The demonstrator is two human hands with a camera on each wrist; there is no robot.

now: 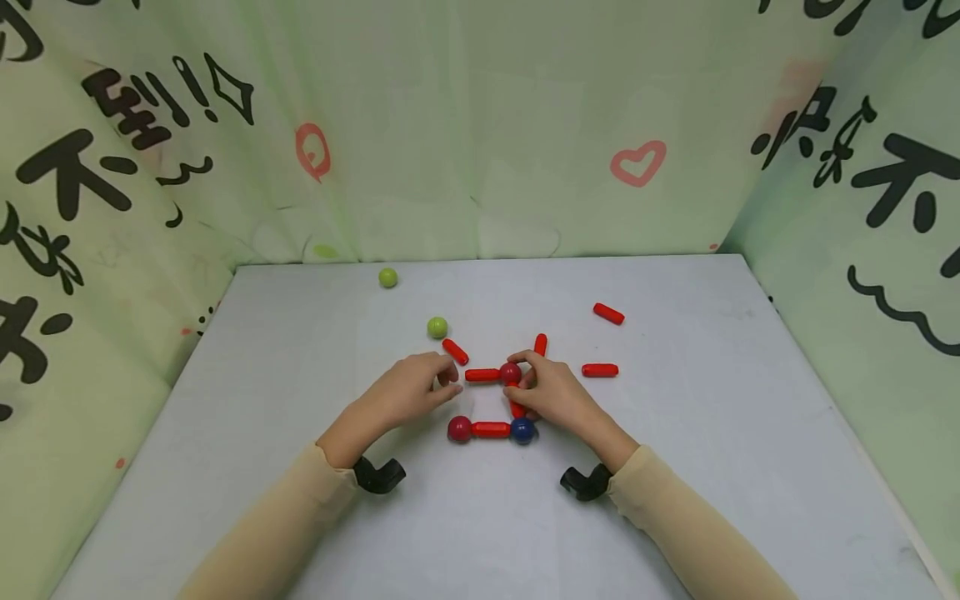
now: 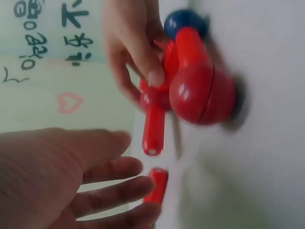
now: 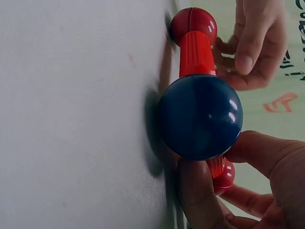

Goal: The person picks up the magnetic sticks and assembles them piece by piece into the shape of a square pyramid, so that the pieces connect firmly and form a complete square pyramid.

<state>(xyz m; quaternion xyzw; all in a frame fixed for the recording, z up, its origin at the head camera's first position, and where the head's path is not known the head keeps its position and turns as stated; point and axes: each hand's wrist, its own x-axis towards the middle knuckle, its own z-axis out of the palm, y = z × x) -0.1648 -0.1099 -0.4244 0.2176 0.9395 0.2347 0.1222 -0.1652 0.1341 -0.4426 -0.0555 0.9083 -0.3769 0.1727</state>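
Mid-tabletop, the right hand (image 1: 551, 396) pinched the rod (image 1: 516, 407) under the red ball (image 1: 511, 373); the left hand (image 1: 416, 387) hovered open. Light, stiff, slick plastic; joints probably pulled apart easily.

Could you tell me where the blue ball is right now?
In the head view, the blue ball sits near the table's front centre, just below the right hand, joined by a red rod to a dark-red ball.

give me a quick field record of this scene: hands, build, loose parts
left hand: open, fingertips by the end of the upper rod
right hand: grips the upper red ball and the rod below it
build: red ball, rod, blue ball in a row; a rod runs up from the blue ball to the upper red ball
loose parts: two green balls, four red rods
surface: grey table
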